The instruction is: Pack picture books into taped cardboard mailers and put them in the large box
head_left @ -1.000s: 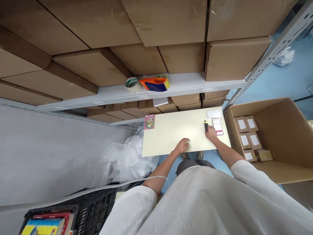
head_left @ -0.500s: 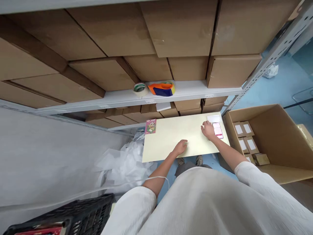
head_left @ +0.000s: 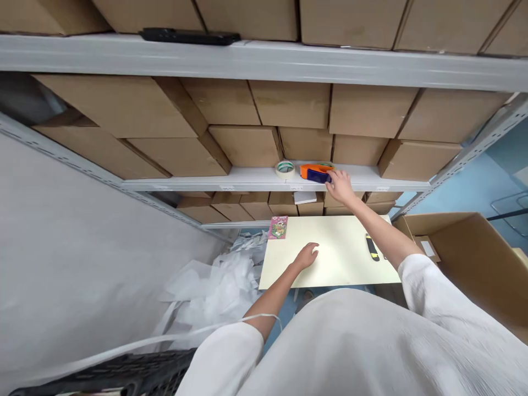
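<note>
My right hand [head_left: 340, 186] reaches up to the shelf, its fingers on the right end of an orange and blue tape dispenser [head_left: 317, 173]. A roll of tape [head_left: 285, 169] lies just left of the dispenser. My left hand [head_left: 306, 256] rests over the pale yellow board [head_left: 330, 269] with its fingers apart and nothing in them. At the board's back left corner lies a pink picture card [head_left: 278, 227]. A black and yellow utility knife [head_left: 372, 247] is on the right part of the board, beside my right forearm.
Cardboard boxes [head_left: 243, 146] fill the metal shelves [head_left: 247, 179]. A large open carton [head_left: 466, 247] stands at the right. Crumpled white sheets [head_left: 218, 280] lie left of the board, above a black crate [head_left: 165, 368]. A black object [head_left: 190, 37] sits on the upper shelf.
My right hand has moved from beside the phone on the board up to the tape dispenser. The view has shifted, the utility knife now shows, and the phone is mostly hidden.
</note>
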Demonstrator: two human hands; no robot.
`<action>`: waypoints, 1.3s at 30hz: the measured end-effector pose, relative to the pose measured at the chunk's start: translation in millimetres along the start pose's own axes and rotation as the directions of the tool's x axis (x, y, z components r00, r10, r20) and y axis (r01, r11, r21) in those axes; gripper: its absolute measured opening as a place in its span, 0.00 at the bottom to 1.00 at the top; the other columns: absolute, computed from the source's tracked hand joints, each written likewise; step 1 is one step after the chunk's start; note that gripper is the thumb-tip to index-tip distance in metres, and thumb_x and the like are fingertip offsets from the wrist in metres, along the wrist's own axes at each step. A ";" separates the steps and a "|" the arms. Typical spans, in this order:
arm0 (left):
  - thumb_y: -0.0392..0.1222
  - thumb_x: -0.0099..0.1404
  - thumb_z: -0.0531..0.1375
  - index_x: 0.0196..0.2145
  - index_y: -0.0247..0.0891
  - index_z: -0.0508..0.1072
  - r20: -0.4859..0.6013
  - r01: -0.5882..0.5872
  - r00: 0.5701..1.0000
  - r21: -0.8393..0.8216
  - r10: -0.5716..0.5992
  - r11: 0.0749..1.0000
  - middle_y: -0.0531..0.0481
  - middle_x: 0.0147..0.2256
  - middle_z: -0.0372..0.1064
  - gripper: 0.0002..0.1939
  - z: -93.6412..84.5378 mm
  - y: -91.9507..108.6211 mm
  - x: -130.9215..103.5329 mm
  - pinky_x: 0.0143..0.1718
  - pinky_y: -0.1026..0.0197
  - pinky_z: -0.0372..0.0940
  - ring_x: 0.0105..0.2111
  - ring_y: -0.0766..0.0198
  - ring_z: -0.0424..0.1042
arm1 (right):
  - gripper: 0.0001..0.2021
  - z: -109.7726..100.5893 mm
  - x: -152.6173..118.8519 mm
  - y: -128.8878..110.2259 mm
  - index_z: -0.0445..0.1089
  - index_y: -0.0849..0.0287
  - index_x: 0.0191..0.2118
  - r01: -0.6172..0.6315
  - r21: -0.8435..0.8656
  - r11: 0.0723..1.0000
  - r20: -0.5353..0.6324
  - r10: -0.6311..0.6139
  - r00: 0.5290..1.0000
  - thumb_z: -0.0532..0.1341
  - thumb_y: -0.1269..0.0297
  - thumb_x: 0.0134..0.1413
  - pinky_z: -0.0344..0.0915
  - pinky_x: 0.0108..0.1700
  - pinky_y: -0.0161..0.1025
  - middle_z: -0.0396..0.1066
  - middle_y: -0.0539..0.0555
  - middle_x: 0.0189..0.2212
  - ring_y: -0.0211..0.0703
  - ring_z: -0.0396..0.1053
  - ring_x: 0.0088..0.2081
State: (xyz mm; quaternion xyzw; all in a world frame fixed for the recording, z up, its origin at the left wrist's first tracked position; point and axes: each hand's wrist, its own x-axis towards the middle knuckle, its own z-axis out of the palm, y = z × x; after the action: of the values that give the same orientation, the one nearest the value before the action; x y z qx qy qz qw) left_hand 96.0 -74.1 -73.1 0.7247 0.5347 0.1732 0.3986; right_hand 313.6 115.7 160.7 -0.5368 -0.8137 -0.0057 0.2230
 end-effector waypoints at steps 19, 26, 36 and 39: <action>0.37 0.72 0.56 0.60 0.38 0.77 0.113 -0.079 0.990 -0.015 0.080 0.997 0.40 0.62 0.74 0.22 -33.2 -34.3 -3.6 0.67 0.49 0.67 0.61 0.53 0.75 | 0.17 -23.4 -13.0 -37.6 0.75 0.60 0.58 -0.035 -0.314 0.949 0.065 0.058 0.996 0.54 0.63 0.73 0.52 0.53 0.53 0.74 0.67 0.53 0.63 0.58 0.54; 0.38 0.72 0.56 0.60 0.38 0.77 0.249 -0.132 0.960 0.009 0.126 0.991 0.40 0.63 0.73 0.22 -1.3 -17.2 7.0 0.68 0.50 0.66 0.62 0.52 0.74 | 0.17 -22.8 -144.5 -30.0 0.75 0.61 0.53 -0.118 -0.231 0.966 -0.042 0.111 0.993 0.54 0.56 0.74 0.55 0.49 0.50 0.75 0.65 0.45 0.60 0.62 0.48; 0.37 0.72 0.56 0.61 0.39 0.76 0.339 -0.152 0.932 0.054 0.125 0.987 0.40 0.62 0.74 0.22 45.0 23.2 15.3 0.67 0.49 0.67 0.61 0.52 0.75 | 0.13 60.3 -290.1 18.0 0.77 0.59 0.49 -0.521 -0.223 0.824 0.317 0.566 0.761 0.59 0.59 0.70 0.64 0.53 0.49 0.78 0.65 0.47 0.60 0.70 0.53; 0.38 0.72 0.56 0.60 0.39 0.76 0.363 -0.145 0.926 0.085 0.105 0.986 0.40 0.62 0.74 0.22 56.7 26.6 4.4 0.68 0.48 0.66 0.63 0.50 0.73 | 0.14 81.0 -308.7 26.0 0.77 0.59 0.51 -0.564 -0.214 0.797 0.379 0.600 0.704 0.57 0.60 0.71 0.65 0.53 0.48 0.78 0.66 0.48 0.60 0.71 0.53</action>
State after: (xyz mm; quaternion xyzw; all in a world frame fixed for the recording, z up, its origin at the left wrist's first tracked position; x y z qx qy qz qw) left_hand 153.0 -95.2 -88.9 0.7974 0.4150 0.0342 0.4368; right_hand 407.6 -122.0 -32.2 -0.7624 -0.6296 0.1496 0.0070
